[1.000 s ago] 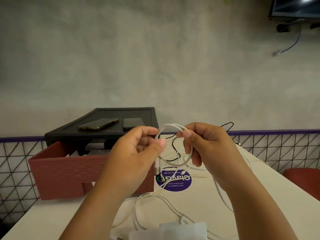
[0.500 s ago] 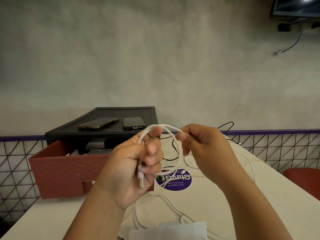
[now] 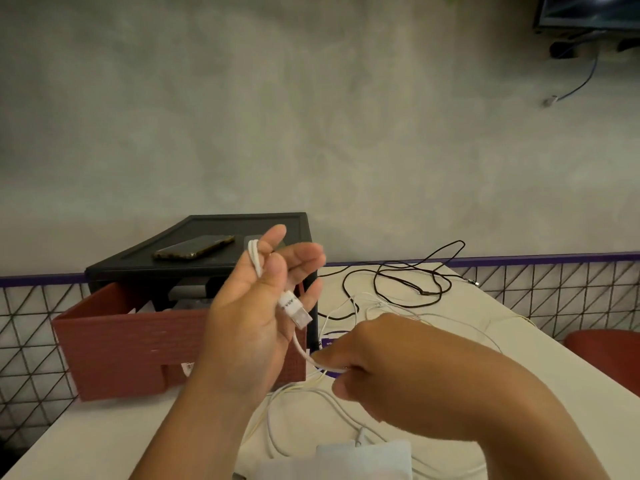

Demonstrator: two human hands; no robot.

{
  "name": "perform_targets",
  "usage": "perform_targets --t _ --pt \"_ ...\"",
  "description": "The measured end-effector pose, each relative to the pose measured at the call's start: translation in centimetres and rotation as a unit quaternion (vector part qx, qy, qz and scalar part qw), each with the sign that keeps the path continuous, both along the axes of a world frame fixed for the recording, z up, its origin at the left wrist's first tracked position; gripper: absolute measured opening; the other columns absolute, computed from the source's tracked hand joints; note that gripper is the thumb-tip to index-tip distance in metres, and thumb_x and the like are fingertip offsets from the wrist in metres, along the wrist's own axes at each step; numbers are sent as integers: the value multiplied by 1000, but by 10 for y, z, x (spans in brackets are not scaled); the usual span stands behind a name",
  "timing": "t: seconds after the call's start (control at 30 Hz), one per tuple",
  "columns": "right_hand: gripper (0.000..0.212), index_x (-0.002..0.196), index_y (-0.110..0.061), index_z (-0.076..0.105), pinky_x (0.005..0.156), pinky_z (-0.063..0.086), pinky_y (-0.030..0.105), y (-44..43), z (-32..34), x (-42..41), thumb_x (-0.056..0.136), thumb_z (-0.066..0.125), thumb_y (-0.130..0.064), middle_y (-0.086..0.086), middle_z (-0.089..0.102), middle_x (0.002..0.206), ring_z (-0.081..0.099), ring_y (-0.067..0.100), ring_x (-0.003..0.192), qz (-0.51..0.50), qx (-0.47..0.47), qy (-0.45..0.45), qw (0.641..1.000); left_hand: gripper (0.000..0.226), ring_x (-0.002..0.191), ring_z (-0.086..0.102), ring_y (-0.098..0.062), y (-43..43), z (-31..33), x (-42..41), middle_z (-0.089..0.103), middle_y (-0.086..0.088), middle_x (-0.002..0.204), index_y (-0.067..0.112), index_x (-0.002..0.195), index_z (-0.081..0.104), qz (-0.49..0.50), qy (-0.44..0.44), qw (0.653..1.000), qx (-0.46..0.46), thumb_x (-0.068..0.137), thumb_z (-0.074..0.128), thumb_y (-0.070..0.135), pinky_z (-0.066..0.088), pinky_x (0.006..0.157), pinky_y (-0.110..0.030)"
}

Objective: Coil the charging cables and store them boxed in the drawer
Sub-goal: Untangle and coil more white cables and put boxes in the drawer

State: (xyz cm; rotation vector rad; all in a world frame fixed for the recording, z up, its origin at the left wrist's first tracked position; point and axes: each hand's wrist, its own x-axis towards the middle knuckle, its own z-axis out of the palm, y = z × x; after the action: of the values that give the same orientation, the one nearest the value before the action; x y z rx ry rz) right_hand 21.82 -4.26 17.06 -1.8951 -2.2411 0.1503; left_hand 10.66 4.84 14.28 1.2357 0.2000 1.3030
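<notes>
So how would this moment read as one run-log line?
step: coiling white USB cable | left hand: holds loops | right hand: pinches trailing length | black cable: loose on table

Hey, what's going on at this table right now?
A person is coiling a white charging cable. Their left hand is raised, its thumb pinching the loops against the forefinger, with the cable's USB plug hanging in front of the palm. Their right hand pinches the loose run lower down, probably to bring another turn round. A thin black cable lies uncoiled on the white table, and the red-brown drawer stands open.
</notes>
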Motion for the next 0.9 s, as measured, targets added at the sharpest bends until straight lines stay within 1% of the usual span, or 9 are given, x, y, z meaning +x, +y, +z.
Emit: perform_targets --t 0.1,0.2,0.27,0.37,0.5,0.6,0.67,0.77,0.9 --pt "20 69 -27 56 51 33 19 -3 5 5 89 54 -29 -6 51 63 47 6 60 0 44 30 999 23 87 64 -4 6 -13 7 68 10 83 33 115 45 130 146 964 179 92 46 29 49 85 -18" --pt "16 68 -31 59 55 37 12 -6 10 10 83 62 -31 -21 55 59 50 -8 63 -19 115 82 990 26 67 60 -3 1 -20 10 63 9 74 41 113 46 124 237 936 228 88 38 45 47 63 -16" --pt "19 62 -28 60 55 37 8 -6 10 14 79 69 -28 -24 53 52 50 -7 56 -24 158 131 978 35 53 52 -3 -5 -20 10 56 7 61 34 106 55 51 247 950 186 82 38 52 42 51 -14" --pt "17 67 -26 60 47 36 18 2 6 19 73 76 -29 -10 57 55 46 5 49 -13 236 213 948 67 41 31 -5 -7 -17 10 35 6 47 2 83 51 -85 207 970 95 84 40 68 38 47 -15" --pt "17 77 -34 58 50 33 16 17 -3 23 76 64 -50 0 52 62 44 7 53 23 314 270 910 42 32 23 -4 -11 -8 8 27 8 40 20 57 58 -192 154 969 15 71 51 59 38 42 -22" --pt "27 86 -33 57 58 38 18 23 -5 23 82 45 -58 -5 54 70 51 9 67 34 325 233 916 42 28 30 -3 -9 -8 5 33 8 37 18 54 52 -310 76 947 -40 73 64 53 41 41 -21" --pt "33 76 -25 50 57 35 20 24 -6 24 86 43 -55 -7 50 66 49 10 65 22 304 210 929 40 29 37 -3 -6 -7 2 40 7 39 17 56 52 -366 25 929 -54 76 69 47 46 45 -22" --pt "25 72 -27 44 56 37 25 23 -7 25 94 47 -39 -7 49 57 50 14 63 -14 261 160 952 44 32 39 -8 -5 -2 1 41 2 42 15 49 48 -305 29 947 -101 80 61 44 47 44 -24" --pt "13 91 -26 45 59 37 28 23 -6 22 99 36 -32 -6 54 72 49 18 69 -47 260 59 963 38 40 44 -10 -1 1 -2 48 -4 54 11 49 58 -202 84 967 -134 81 52 31 48 43 -24"
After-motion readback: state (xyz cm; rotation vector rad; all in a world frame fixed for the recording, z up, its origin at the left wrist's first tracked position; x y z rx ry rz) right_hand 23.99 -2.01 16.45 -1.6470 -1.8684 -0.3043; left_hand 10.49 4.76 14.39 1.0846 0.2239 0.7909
